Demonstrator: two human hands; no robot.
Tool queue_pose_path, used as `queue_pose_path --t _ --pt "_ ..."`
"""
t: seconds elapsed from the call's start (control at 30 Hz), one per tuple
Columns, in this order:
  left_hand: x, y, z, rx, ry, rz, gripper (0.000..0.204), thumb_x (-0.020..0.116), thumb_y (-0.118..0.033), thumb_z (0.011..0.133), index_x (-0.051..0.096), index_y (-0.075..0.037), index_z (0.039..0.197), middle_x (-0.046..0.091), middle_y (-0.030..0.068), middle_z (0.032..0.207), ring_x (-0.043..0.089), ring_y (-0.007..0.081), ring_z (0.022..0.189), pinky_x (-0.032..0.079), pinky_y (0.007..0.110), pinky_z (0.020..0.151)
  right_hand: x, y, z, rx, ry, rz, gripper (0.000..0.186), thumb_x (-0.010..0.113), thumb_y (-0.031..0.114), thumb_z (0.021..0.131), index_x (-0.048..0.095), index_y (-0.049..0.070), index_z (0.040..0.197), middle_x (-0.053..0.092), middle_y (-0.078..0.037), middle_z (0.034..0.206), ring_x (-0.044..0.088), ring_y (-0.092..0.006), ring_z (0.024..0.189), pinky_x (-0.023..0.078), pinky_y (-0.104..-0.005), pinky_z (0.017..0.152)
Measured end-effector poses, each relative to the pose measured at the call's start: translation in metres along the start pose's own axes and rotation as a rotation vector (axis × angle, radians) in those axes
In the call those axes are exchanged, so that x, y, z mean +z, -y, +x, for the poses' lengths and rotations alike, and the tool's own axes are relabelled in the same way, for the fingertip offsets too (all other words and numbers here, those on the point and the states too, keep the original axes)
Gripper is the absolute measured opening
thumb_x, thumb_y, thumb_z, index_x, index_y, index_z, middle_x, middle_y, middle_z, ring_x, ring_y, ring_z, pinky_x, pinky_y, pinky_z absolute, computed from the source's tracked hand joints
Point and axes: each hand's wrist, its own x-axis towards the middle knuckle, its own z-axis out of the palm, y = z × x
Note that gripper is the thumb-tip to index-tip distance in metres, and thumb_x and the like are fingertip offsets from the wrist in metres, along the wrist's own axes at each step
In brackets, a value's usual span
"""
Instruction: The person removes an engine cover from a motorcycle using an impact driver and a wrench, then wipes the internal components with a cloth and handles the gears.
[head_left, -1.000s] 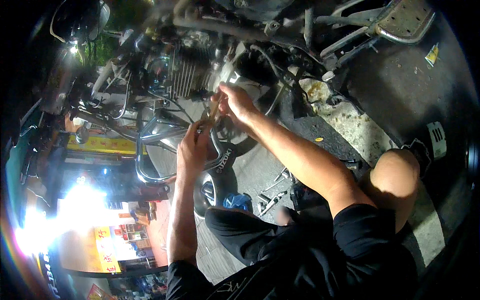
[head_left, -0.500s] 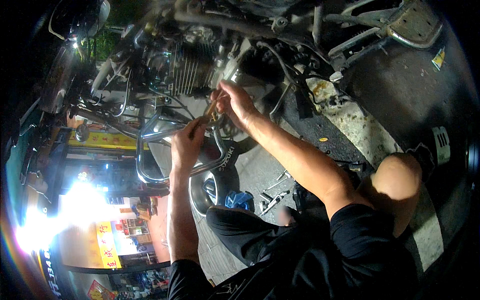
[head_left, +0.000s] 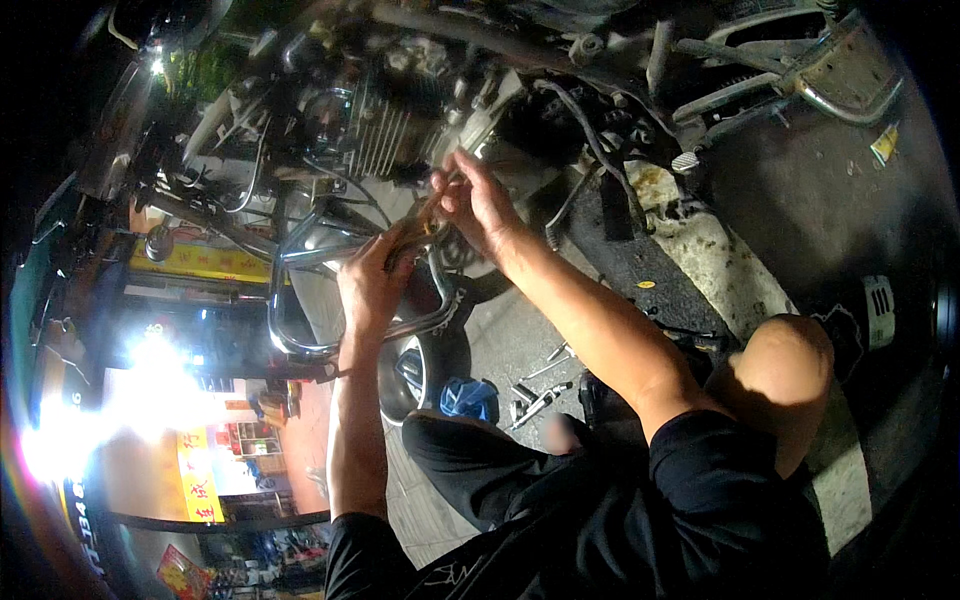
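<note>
A motorcycle engine (head_left: pixel 395 125) with cooling fins fills the top of the view, with chrome crash bars (head_left: pixel 300 290) below it. My left hand (head_left: pixel 372 278) grips the handle of a slim brownish tool (head_left: pixel 420 225) that points up toward the engine's side. My right hand (head_left: pixel 478 203) is closed around the tool's upper end, against the engine cover. What the tool's tip touches is hidden by my fingers.
Several loose hand tools (head_left: pixel 535 395) and a blue cloth (head_left: pixel 468 397) lie on the pavement by my knee (head_left: pixel 785 365). A footrest (head_left: pixel 845 75) sticks out at top right. Bright shop lights (head_left: pixel 150 390) glare at the lower left.
The view has shifted slightly; both hands stay on the tool at the engine, with my left hand lower and a bit further left along the handle.
</note>
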Motion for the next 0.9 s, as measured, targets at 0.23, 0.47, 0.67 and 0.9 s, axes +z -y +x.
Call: queue_pose_path --t 0.23,0.47,0.67,0.9 --pt "-0.001 -0.004 -0.006 -0.037 0.006 -0.172 0.032 0.069 -0.019 0.083 0.067 -0.014 0.114 0.07 0.0129 0.092 0.069 0.0309 0.079 0.054 0.037 0.067 0.012 -0.002 -0.006 -0.061 -0.105 -0.093 0.024 0.052 0.038 0.098 0.054 0.015 0.092 0.062 -0.004 0.076 0.053 -0.0085 0.054 0.041 -0.0218 0.051" --pt "0.009 -0.01 -0.02 -0.078 -0.061 -0.101 0.032 0.069 -0.019 0.082 0.067 -0.012 0.113 0.07 0.0134 0.093 0.069 0.0311 0.08 0.054 0.038 0.067 0.0 0.008 -0.007 -0.029 -0.07 -0.303 0.024 0.047 0.032 0.101 0.053 0.01 0.093 0.066 -0.009 0.078 0.055 -0.0106 0.052 0.047 -0.0236 0.05" --pt "-0.001 -0.021 -0.016 -0.065 -0.049 -0.088 0.035 0.069 -0.02 0.082 0.065 -0.011 0.115 0.07 0.0137 0.094 0.069 0.0306 0.081 0.054 0.038 0.068 0.0 0.011 -0.004 -0.057 -0.081 -0.357 0.027 0.047 0.038 0.1 0.055 0.012 0.096 0.068 -0.006 0.079 0.057 -0.0105 0.055 0.046 -0.0239 0.049" --pt "-0.003 -0.033 -0.013 -0.091 -0.063 -0.039 0.034 0.07 -0.023 0.083 0.066 -0.014 0.115 0.07 0.0117 0.092 0.07 0.0293 0.08 0.054 0.038 0.067 0.003 0.02 -0.01 -0.033 -0.018 -0.297 0.025 0.046 0.033 0.101 0.053 0.01 0.095 0.065 -0.008 0.079 0.053 -0.0101 0.056 0.045 -0.0234 0.056"
